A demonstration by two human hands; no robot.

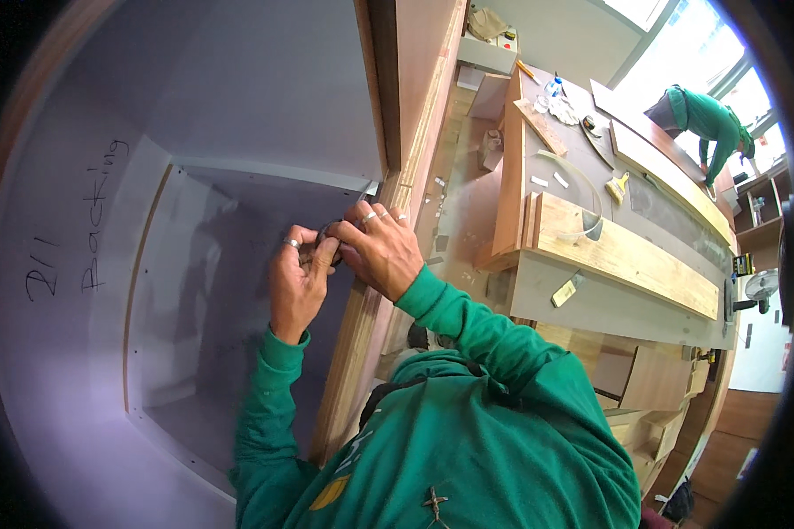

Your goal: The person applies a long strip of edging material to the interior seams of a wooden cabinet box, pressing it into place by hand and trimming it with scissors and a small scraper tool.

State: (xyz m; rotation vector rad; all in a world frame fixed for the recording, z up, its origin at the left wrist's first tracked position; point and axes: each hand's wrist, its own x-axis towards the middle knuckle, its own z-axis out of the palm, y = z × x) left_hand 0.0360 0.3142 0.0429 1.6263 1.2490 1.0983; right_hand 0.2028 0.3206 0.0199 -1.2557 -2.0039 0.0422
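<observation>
My left hand and my right hand meet in front of an open cabinet recess, both with fingers bent and closed. Between their fingertips is a small dark, rounded thing, mostly covered, so its kind does not show. A thin pale strip rises just above my right fingers, beside the wooden edge; whether it joins the dark thing is unclear. Behind my hands lies the pale grey inside of the cabinet, with handwriting on its left panel. The wooden frame edge runs close by my right wrist.
To the right stands a workbench bearing long wooden boards, a paintbrush, a bottle and a white cloth. A person in green bends over its far side. A fan stands at the far right. Scraps litter the floor.
</observation>
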